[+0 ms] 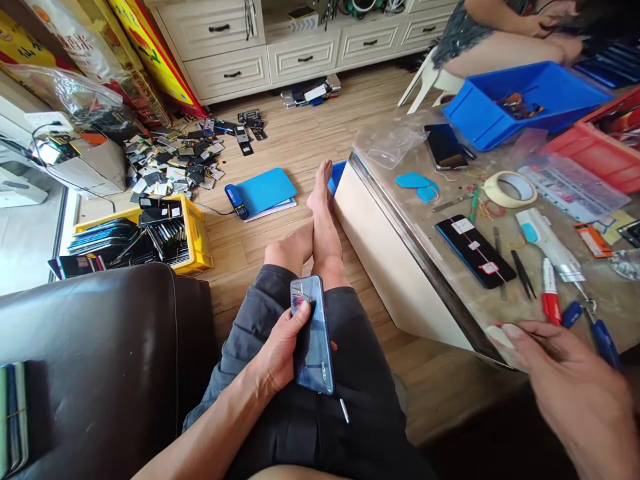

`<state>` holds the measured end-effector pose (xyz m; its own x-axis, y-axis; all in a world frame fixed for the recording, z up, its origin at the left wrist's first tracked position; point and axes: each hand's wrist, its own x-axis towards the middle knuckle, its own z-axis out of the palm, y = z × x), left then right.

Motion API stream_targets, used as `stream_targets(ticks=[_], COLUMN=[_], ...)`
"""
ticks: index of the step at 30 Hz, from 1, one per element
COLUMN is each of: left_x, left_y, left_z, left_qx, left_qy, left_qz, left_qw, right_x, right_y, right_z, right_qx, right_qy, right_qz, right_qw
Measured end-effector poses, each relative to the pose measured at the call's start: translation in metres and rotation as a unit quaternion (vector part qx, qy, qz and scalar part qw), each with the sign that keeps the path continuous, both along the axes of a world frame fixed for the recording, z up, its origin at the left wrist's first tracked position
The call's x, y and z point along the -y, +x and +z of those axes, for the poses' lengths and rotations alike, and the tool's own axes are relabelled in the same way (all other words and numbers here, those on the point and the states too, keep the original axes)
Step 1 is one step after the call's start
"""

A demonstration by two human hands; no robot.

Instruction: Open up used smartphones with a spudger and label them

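Note:
My left hand (283,343) is wrapped round a dark blue smartphone (315,353) marked OPPO, back side up, above my lap. Its thumb lies across the back near the camera bump. At the near edge of the table, my right hand (575,373) pinches a small pale flat piece (499,335) between thumb and forefinger; its exact kind is unclear. A short silvery stick (345,411) rests on my dark shorts. Close to the right hand lie a red-and-white marker (550,293), black tweezers (523,275) and blue-handled pliers (605,340).
On the table (425,200) are a black phone with labels (475,251), masking tape (510,189), a white tool (549,243) and a blue bin (530,100). A yellow crate (200,240) of phones and a heap of parts (175,157) occupy the floor. Another person (520,47) sits beyond.

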<state>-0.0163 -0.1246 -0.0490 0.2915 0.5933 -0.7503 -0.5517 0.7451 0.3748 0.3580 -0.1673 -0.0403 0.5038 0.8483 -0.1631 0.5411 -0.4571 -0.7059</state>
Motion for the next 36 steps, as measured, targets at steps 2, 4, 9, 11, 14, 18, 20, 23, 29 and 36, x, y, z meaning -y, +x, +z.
stream_targets(ticks=[2, 4, 9, 11, 14, 18, 20, 23, 29, 36], left_x=[-0.001, -0.001, 0.000, 0.001, 0.002, 0.004, 0.005, 0.006, 0.006, 0.007], left_y=[0.000, 0.000, 0.003, 0.004, 0.005, 0.004, 0.004, 0.004, 0.005, 0.004], left_z=[0.001, 0.002, 0.003, 0.004, 0.004, 0.000, -0.003, -0.004, -0.002, -0.002], left_qx=[-0.019, -0.031, -0.050, -0.048, -0.047, -0.058, -0.060, -0.068, -0.072, -0.072], left_qy=[-0.014, -0.021, -0.027, -0.019, 0.004, 0.023, 0.032, 0.042, 0.048, 0.047], left_qz=[-0.009, -0.015, -0.027, -0.014, 0.002, -0.006, -0.002, 0.006, 0.011, 0.007], left_qw=[1.000, 0.999, 0.998, 0.999, 0.999, 0.998, 0.998, 0.997, 0.996, 0.996], right_x=[0.006, 0.007, 0.001, -0.002, -0.003, -0.003, -0.003, -0.004, -0.002, -0.002], right_y=[-0.054, -0.107, -0.181, -0.190, -0.196, -0.203, -0.206, -0.209, -0.211, -0.210], right_z=[0.007, 0.015, 0.031, 0.032, 0.033, 0.036, 0.037, 0.038, 0.037, 0.038], right_qx=[-0.183, -0.270, -0.336, -0.348, -0.328, -0.281, -0.240, -0.199, -0.173, -0.147], right_qy=[-0.006, -0.046, -0.088, -0.073, -0.076, -0.105, -0.109, -0.099, -0.084, -0.084], right_qz=[-0.055, -0.018, 0.127, 0.159, 0.181, 0.190, 0.206, 0.228, 0.226, 0.239], right_qw=[0.981, 0.962, 0.929, 0.921, 0.924, 0.935, 0.942, 0.948, 0.955, 0.956])
